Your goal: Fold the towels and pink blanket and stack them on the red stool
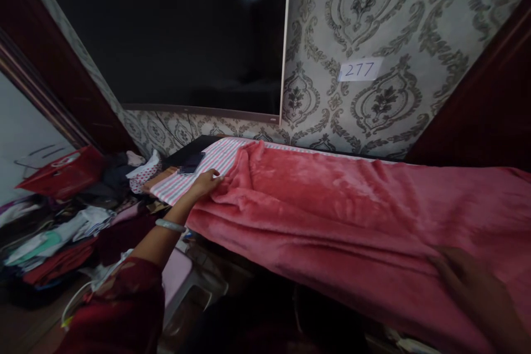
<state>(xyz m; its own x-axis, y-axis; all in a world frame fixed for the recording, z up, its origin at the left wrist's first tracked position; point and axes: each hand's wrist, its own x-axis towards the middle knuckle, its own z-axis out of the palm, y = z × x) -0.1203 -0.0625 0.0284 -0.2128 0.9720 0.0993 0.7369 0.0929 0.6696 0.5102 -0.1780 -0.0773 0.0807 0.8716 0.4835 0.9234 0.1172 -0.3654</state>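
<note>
A plush pink-red blanket (315, 193) lies rumpled along a long surface, its front side hanging over the edge. At the blanket's bunched left end is my left hand (206, 183), thumb and fingers closed on the fabric. A pale bangle (170, 225) circles that wrist. My right hand (470, 282), a little blurred, is at the front right of the blanket. Folds run to its fingertips, which pinch the cloth. Under the blanket, a striped cloth (224, 150) shows at the left and back.
A dark, flat object (192, 163) rests on the striped cloth. Piled clothes (78, 227) and a red bag (62, 174) are at the left. Below stands a pale plastic stool (178, 271). Behind are a large television (178, 38) and a patterned wall with a "277" paper (360, 69).
</note>
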